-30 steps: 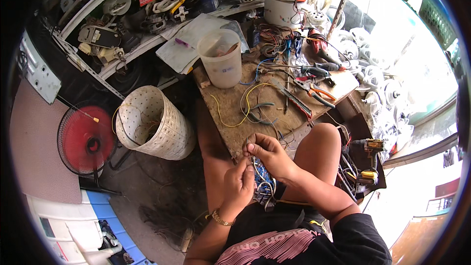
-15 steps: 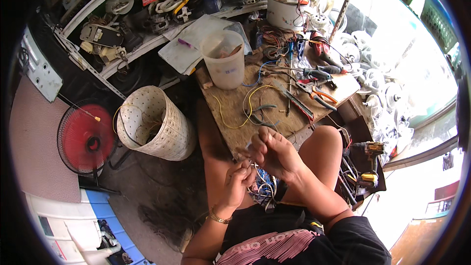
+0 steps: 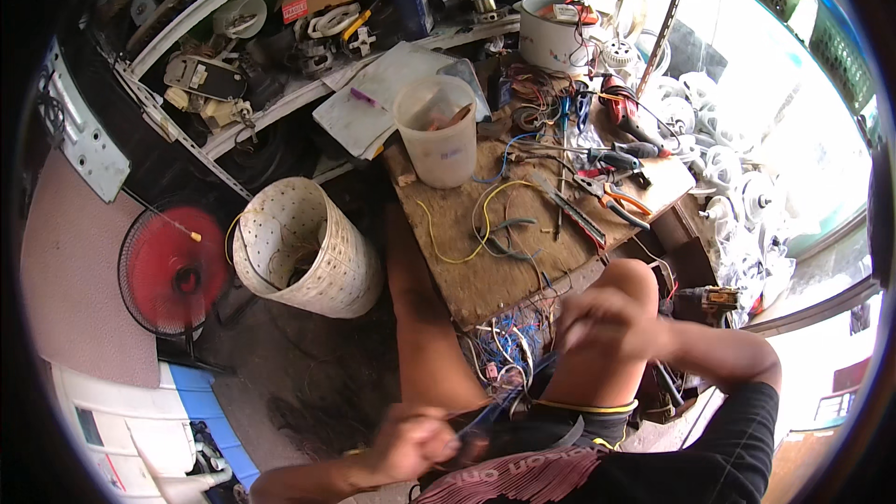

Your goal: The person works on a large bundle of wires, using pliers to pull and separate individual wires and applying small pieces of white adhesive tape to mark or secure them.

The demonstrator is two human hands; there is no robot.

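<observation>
My left hand (image 3: pixel 415 443), smeared by motion, is low in front of my shirt with its fingers curled. My right hand (image 3: pixel 602 322) is higher, over my right knee, strongly blurred and closed like a fist. A thin blue wire (image 3: pixel 509 399) runs slantwise between the two hands, its ends hidden in the blurred fingers. Behind it, between my thighs, is a tangle of blue and white wires (image 3: pixel 513 341). On the wooden board just beyond, a yellow wire (image 3: pixel 455 259) lies in a loop beside dark-handled pliers (image 3: pixel 509 238).
The board (image 3: pixel 476 297) also carries a translucent bucket (image 3: pixel 439 154), a utility knife (image 3: pixel 583 224), orange-handled pliers (image 3: pixel 616 201) and screwdrivers (image 3: pixel 611 159). A white perforated basket (image 3: pixel 345 271) and a red fan (image 3: pixel 173 271) stand left. A cordless drill (image 3: pixel 709 300) lies right.
My hands were close together, pinching something thin over my lap. Now they are apart: the left has dropped down and leftward, the right has moved rightward, and a blue wire stretches between them.
</observation>
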